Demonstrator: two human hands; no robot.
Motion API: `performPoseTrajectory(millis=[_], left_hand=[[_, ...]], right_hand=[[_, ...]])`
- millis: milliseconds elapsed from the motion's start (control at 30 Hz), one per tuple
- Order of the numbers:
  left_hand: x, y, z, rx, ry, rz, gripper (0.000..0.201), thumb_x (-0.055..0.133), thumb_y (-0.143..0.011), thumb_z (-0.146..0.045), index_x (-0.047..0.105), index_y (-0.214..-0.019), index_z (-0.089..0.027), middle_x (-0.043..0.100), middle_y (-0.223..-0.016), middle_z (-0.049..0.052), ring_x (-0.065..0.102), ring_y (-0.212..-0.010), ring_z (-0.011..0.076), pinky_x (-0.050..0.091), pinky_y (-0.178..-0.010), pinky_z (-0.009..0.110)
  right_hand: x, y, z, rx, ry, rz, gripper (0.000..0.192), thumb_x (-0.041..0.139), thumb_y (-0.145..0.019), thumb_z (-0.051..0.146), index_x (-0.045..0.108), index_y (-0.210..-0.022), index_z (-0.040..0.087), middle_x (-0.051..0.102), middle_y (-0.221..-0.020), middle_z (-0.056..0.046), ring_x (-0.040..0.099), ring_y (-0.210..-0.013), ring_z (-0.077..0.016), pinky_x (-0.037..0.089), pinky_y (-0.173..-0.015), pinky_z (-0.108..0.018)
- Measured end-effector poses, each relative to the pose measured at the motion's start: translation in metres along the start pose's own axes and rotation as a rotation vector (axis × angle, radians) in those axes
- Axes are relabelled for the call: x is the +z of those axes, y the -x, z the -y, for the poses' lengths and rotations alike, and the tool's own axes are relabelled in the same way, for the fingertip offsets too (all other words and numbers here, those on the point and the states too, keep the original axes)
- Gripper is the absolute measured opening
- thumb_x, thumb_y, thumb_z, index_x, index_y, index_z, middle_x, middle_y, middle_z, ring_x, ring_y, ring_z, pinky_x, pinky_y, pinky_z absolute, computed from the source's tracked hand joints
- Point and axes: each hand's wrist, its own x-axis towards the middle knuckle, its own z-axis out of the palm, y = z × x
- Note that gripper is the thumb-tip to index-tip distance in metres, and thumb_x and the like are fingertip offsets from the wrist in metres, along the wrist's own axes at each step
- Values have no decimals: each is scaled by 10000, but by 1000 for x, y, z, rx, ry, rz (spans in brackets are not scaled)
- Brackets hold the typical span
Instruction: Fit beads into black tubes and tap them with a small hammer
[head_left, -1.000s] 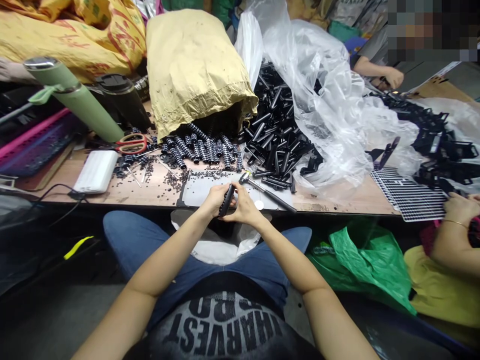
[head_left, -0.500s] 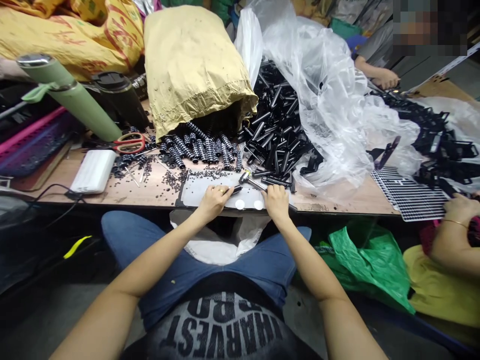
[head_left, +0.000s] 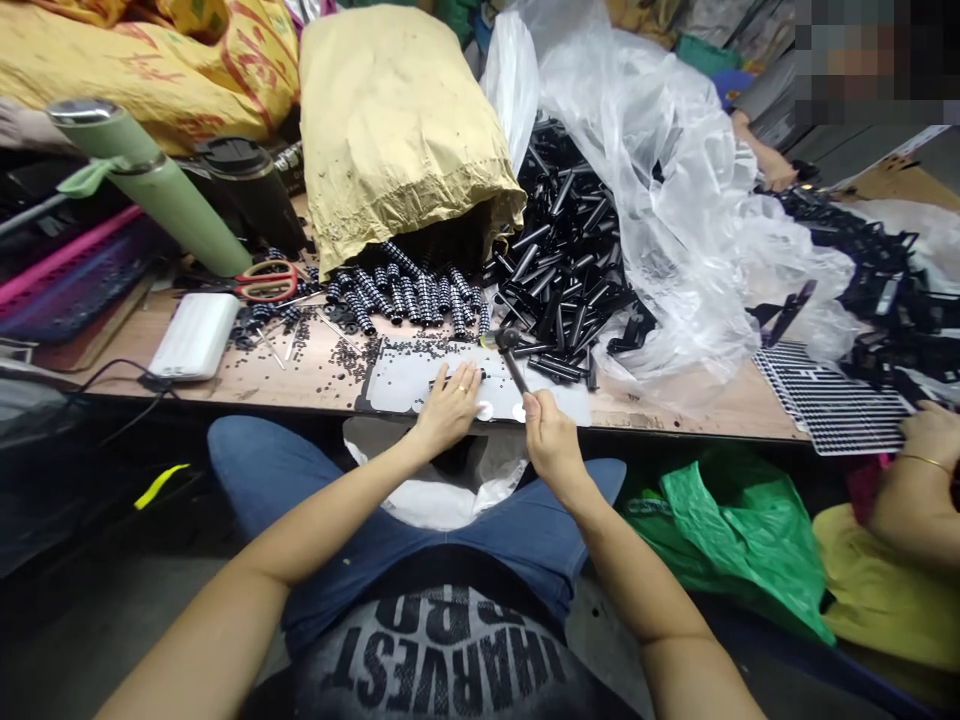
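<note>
I see my left hand (head_left: 448,408) lying on a flat white plastic sheet (head_left: 420,385) at the near edge of the brown wooden table (head_left: 675,400). Its fingers press a small black plastic tube (head_left: 459,378) down on that sheet, closed lightly over it. My right hand (head_left: 551,440) is wrapped tight around the handle of a small hammer with a dark head (head_left: 511,358). The hammer is tilted, and its head is up just beside the tube, to the right of it. I cannot tell if the head touches anything.

Tiny black beads (head_left: 352,358) are scattered on the table by the sheet. Behind them lies a row of black ribbed rollers (head_left: 409,295), spilling from a big tan paper sack (head_left: 397,130). A heap of shiny black tubes (head_left: 562,270) sits on crinkly clear plastic wrap (head_left: 667,200). Red-handled scissors (head_left: 266,283) and a white power bank (head_left: 195,337) lie to the left, near a tall green bottle (head_left: 142,175).
</note>
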Motion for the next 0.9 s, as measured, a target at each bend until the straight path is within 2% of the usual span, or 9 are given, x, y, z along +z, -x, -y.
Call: performPoseTrajectory(millis=[67,233,367,467,533,633,700,800,900], left_hand=[[5,-1,-10,-14,7,21,611,373,-949,-344,351,-1439,21,366,-1475,256,269,-1421,338,173,-1157,519],[12,-7,-8,1,60,4,555,347,-902,-173,364,-1424,16,385,-1461,257,316,-1401,329,257,-1128,496],[-4,-15,-5,-121,121,69,433,375,-893,-124,532,-1290,-50,610,-1177,215,564,-1127,300,452,-934,432],[-20,-14,-6,-86,222,169,287,416,-904,-153,647,-1066,-102,640,-934,158,596,-921,277,497,-775,374],[-26,-21,1,-80,299,154,252,460,-916,-239,655,-1004,-105,631,-889,149,587,-886,281,494,-767,379],[-25,-59,29,-374,336,-33,331,431,-935,-264,609,-1105,-44,620,-974,199,578,-936,302,473,-827,428],[-21,-97,50,-544,345,-135,397,443,-921,-227,529,-1233,3,579,-1105,261,561,-1027,341,450,-869,468],[-19,-148,70,-713,291,-21,397,500,-870,-160,531,-1214,36,554,-1162,303,560,-1085,380,442,-892,472],[-20,-171,72,-775,207,144,372,561,-825,-131,560,-1161,29,580,-1145,274,584,-1082,360,464,-888,423]], right_hand=[[3,2,15,-81,-63,1,409,167,-1020,411,525,-994,216,660,-752,-45,628,-643,-187,391,-605,-258],[28,3,33,-189,153,305,326,288,-1011,405,547,-977,211,699,-811,-75,655,-664,-224,362,-586,-276],[23,-5,21,-113,163,192,359,238,-1026,413,534,-985,216,694,-786,-52,652,-685,-213,309,-584,-265],[15,-15,-2,-7,209,103,372,252,-1023,434,539,-951,209,686,-784,-51,628,-666,-195,268,-577,-264],[16,-20,-21,51,266,74,361,287,-1017,439,549,-951,199,686,-816,-62,610,-665,-188,259,-579,-266],[26,-28,-43,88,327,27,350,337,-1004,436,569,-949,181,675,-870,-85,592,-737,-195,296,-614,-270],[31,-39,-48,23,324,-44,336,366,-995,421,587,-960,170,662,-932,-104,574,-859,-218,345,-691,-286],[31,-77,-42,-113,313,-196,285,381,-988,336,596,-1044,158,632,-1049,-123,515,-997,-243,364,-813,-326],[27,-132,-32,-153,405,-272,253,404,-959,253,608,-1049,135,615,-1079,-141,492,-1010,-258,356,-810,-347]])
